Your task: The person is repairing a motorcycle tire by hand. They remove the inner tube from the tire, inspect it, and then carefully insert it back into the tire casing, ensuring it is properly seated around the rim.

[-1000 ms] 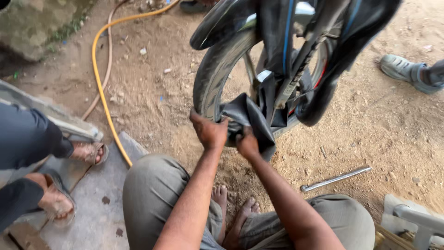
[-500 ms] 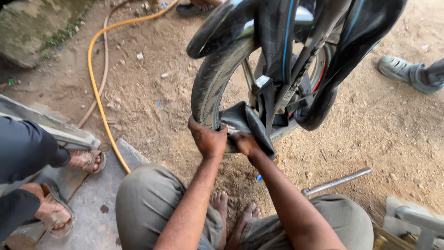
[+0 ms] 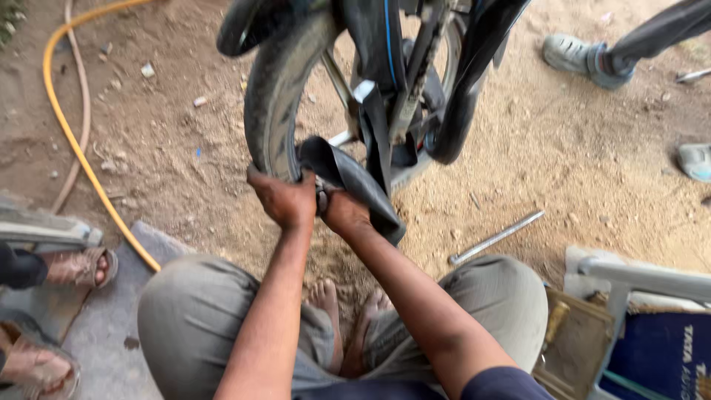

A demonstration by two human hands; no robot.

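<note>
My left hand [image 3: 285, 198] grips the lower edge of the tyre [image 3: 275, 96]; my right hand [image 3: 344, 211] clutches the black inner tube [image 3: 348, 178] hanging from the wheel. I see a metal bar [image 3: 495, 237] lying on the dirt nearby.

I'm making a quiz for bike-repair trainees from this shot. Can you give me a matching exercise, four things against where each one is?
Things:
1. yellow hose
2. metal rod
3. inner tube
4. grey shoe

Places:
A. top right, on another person's foot
B. hanging from the tyre, right by both hands
C. curving over the dirt on the left
D. flat on the dirt, right of the person's right hand

Pairs: 1-C, 2-D, 3-B, 4-A. The left hand grips the tyre's edge.
</note>
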